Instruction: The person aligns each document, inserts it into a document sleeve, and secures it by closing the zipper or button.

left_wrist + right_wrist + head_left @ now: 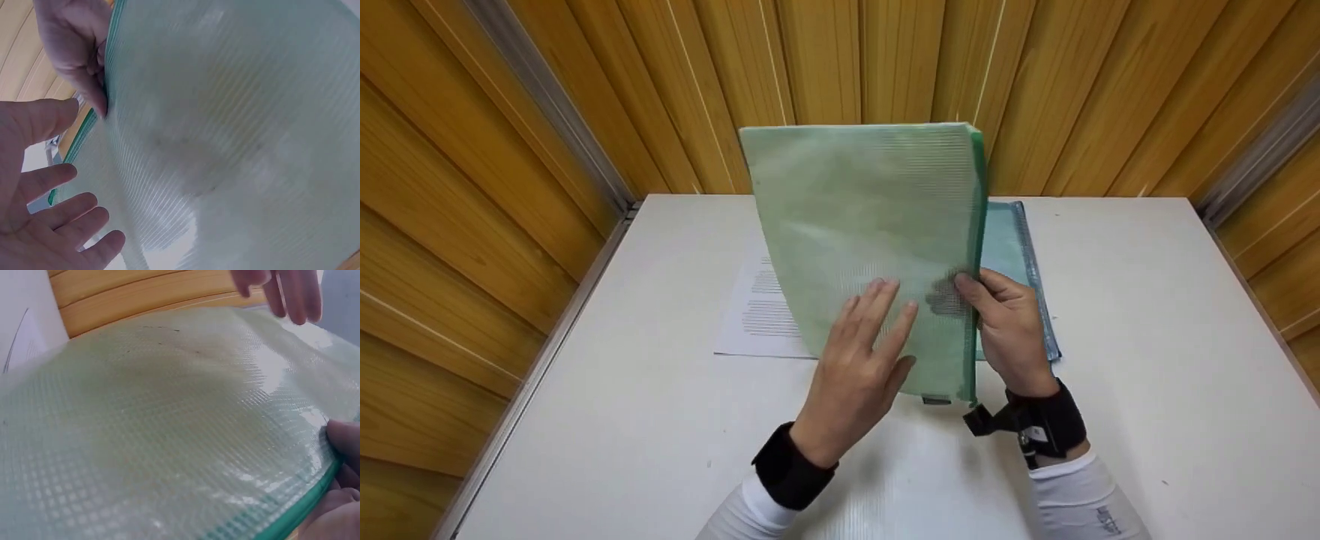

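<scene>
A translucent green mesh document pouch (870,202) with a darker green edge stands upright above the table. My right hand (1014,334) pinches its right edge, the thumb on the near face and the other fingers behind, showing dimly through the plastic. In front of the pouch's lower part is my left hand (855,371), its fingers extended and spread, holding nothing. The left wrist view shows those fingers (73,216) apart from each other beside the pouch's edge. A small dark tab (936,400) shows at the pouch's bottom edge.
Behind the green pouch, a printed sheet of paper (761,322) lies on the white table (607,420), partly covered from view. A blue pouch (1006,232) lies to the right of it, also partly hidden. Wood-patterned panels (825,60) enclose the table's back and sides.
</scene>
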Motion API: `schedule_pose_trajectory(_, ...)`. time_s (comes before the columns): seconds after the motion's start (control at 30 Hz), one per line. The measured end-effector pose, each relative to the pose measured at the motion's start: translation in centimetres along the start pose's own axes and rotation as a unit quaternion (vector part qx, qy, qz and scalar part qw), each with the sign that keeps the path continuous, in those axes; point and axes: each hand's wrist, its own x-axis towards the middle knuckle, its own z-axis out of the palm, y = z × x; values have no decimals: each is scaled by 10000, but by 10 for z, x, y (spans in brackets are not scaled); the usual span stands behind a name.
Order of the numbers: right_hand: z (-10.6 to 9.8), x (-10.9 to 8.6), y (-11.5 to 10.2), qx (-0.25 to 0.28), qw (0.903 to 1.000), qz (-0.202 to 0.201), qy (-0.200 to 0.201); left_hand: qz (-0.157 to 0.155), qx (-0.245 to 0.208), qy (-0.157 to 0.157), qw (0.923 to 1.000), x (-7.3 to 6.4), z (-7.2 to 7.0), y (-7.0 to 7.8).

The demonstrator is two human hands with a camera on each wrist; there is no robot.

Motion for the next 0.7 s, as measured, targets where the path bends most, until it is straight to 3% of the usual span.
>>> schedule_pose_trajectory(0.13,-5,-4,-3,492,9984,99,262,274,28,-350,9990,-5,11,10)
schedule_pose_trajectory(0.4,-10,-4,-9,1177,9899,246,747,833,561,-859,9912,-15,27,16)
schedule_pose_trajectory(0.57,-10,-2,-12,1320,9829,692,1084,1131,778,-783,9874,-18,31,15)
schedule_pose_trajectory(0.7,-13,0,-15,1417,9792,912,1134,1421,812,-501,9852,-17,28,12)
